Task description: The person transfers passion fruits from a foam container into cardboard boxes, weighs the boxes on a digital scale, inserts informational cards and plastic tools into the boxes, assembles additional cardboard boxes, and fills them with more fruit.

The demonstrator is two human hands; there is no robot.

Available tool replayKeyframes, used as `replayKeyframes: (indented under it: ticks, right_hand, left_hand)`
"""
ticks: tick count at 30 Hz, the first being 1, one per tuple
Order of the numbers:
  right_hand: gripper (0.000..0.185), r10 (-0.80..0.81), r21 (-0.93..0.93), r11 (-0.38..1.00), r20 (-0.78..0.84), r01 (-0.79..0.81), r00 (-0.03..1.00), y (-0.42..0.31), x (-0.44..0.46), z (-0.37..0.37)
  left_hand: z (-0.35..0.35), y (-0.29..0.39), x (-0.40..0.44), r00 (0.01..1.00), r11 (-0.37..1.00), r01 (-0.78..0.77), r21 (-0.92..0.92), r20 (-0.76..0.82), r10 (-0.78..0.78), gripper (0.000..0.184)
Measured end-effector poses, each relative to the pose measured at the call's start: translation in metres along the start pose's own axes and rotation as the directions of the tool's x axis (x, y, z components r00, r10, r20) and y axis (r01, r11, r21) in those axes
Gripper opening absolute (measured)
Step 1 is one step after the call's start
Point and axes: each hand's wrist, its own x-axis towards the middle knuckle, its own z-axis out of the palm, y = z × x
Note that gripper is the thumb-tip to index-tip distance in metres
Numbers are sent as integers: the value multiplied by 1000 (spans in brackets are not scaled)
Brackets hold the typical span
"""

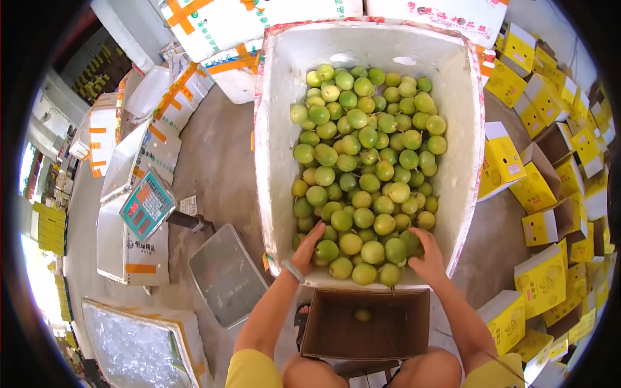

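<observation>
A large white foam box (467, 194) stands in front of me with many round green-yellow passion fruits (368, 137) in it. At the front left of the pile, my left hand (306, 251) cups the fruits, its fingers reaching down along their side. My right hand (427, 256) curves round the pile's front right, its fingers against a green fruit. Between both hands a cluster of fruits lies at the box's front rim and partly covers it. Below that rim, an open brown cardboard box (365, 333) by my knees has one fruit inside.
Left of the foam box stands a scale with a lit display (147, 204) and a flat platform (228, 275). A foam box with clear plastic (132, 346) is at lower left. Yellow cartons (541, 280) crowd the right. More white foam boxes (217, 26) stand behind.
</observation>
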Motion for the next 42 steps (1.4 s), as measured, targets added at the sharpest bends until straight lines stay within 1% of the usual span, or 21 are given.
replayKeyframes:
  ticks: [1,4,6,9,10,12,13,15,16,18,19,20,22,23,25,28,30,33,35,40,42]
  right_hand:
    - [61,3,202,979,68,-16,998,-12,-10,-8]
    - [60,-23,206,977,-184,62,983,23,-30,1]
    - [61,44,162,987,-225,-7,973,20,-32,9]
    - [69,-95,-484,871,17,91,995,3,-31,7]
    - [69,-97,-487,869,0,85,995,5,-29,4]
    - [74,-174,-773,596,139,217,975,10,-28,-4]
    - [74,-168,-779,591,135,210,976,9,-24,-8]
    - [79,115,-715,680,322,162,940,2,-14,-13]
    - [79,116,-716,680,322,162,940,-4,-15,-16]
    - [80,173,-247,964,289,-101,942,-20,-15,-23]
    - [80,172,-247,964,290,-100,941,-13,-16,-20]
    - [80,148,-6,989,183,-150,972,4,-21,-14]
    - [74,242,339,918,-68,-206,968,47,-21,3]
    - [74,235,340,919,-64,-201,970,44,-17,7]
    - [70,344,641,716,21,-277,939,32,-8,17]
    - [67,376,653,666,126,-362,918,35,3,15]
    - [67,350,663,652,168,-368,922,43,5,13]
    - [65,300,753,573,173,-322,938,45,4,10]
    - [64,181,916,306,211,-259,960,30,7,5]
    - [65,132,922,262,259,-286,957,26,13,0]
    - [67,132,873,338,327,-352,936,28,15,-2]
  left_hand:
    - [2,2,-2,1000,1000,14,0,1,-14,57]
    - [7,6,-3,998,989,45,141,-54,-37,70]
    - [6,5,1,998,985,43,166,-53,-34,73]
    - [2,2,-2,999,965,31,259,-50,-18,82]
    - [1,0,0,999,951,-3,308,-38,15,87]
    - [-2,-1,4,1000,946,-4,324,-9,8,89]
    - [-3,-4,5,1000,952,-15,306,2,15,89]
    - [12,-3,-4,999,960,-38,279,23,33,88]
    - [11,-5,-4,999,960,-38,278,23,32,88]
    - [10,-4,-2,997,962,-70,264,-17,78,85]
    - [10,-3,-1,997,962,-71,264,-18,78,85]
    - [12,-1,-2,997,979,-45,201,-47,56,84]
    - [14,4,1,996,990,-28,137,-76,39,82]
    - [13,6,2,995,987,11,161,-103,5,81]
    - [11,9,6,990,981,53,185,-135,-28,80]
    - [0,8,20,979,976,142,166,-170,-113,76]
    - [6,4,29,981,971,190,146,5,-193,72]
    - [25,9,23,981,972,192,133,-20,-191,65]
    - [26,14,19,973,967,231,111,-10,-231,61]
    - [40,25,4,940,934,340,107,-66,-335,60]
    - [31,13,4,937,935,348,72,-37,-346,62]
